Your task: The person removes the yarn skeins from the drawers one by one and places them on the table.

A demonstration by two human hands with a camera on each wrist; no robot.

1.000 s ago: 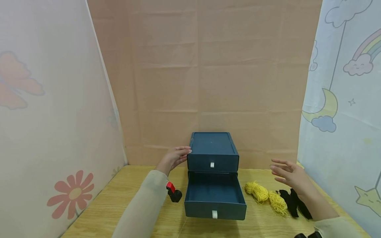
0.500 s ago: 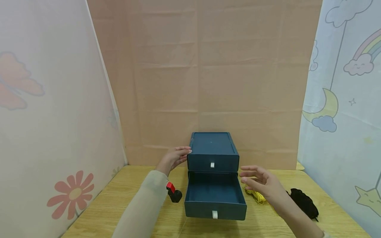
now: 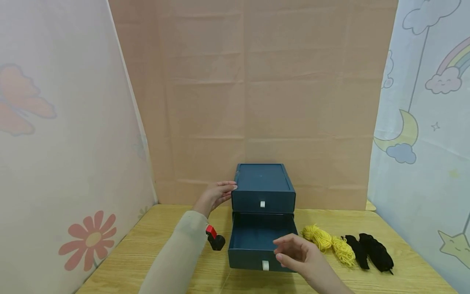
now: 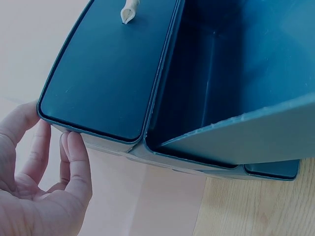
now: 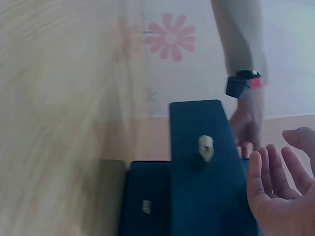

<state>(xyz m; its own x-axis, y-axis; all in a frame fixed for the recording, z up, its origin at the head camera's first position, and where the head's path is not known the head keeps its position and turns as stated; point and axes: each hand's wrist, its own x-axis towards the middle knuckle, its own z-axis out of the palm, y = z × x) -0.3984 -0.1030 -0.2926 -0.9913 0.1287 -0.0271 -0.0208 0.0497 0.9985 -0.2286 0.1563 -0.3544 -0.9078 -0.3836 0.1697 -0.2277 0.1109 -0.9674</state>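
Observation:
A dark blue drawer unit [image 3: 262,177] stands at the back of the table with its top drawer closed. Below that, a drawer [image 3: 244,258] is pulled out, and its visible inside is bare. My left hand [image 3: 218,196] touches the unit's left side, fingertips along the upper edge; the left wrist view shows these fingers [image 4: 78,162] against the side. In front of the pulled-out drawer's right corner hovers my right hand [image 3: 306,261], fingers loosely curved and nothing in them. It hides part of the drawer front. A white pull tab [image 3: 265,265] shows beside it.
Two yellow yarn skeins [image 3: 318,239] lie right of the unit. Beyond them are two black yarn skeins [image 3: 376,253]. In the right wrist view, another closed drawer [image 5: 147,187] sits below the pulled-out one. Patterned cloth walls [image 3: 73,163] flank the table.
My right hand has moved left and toward me, from above the yarn to the front of the pulled-out drawer. The yarn skeins show fully again. My left hand stays in place.

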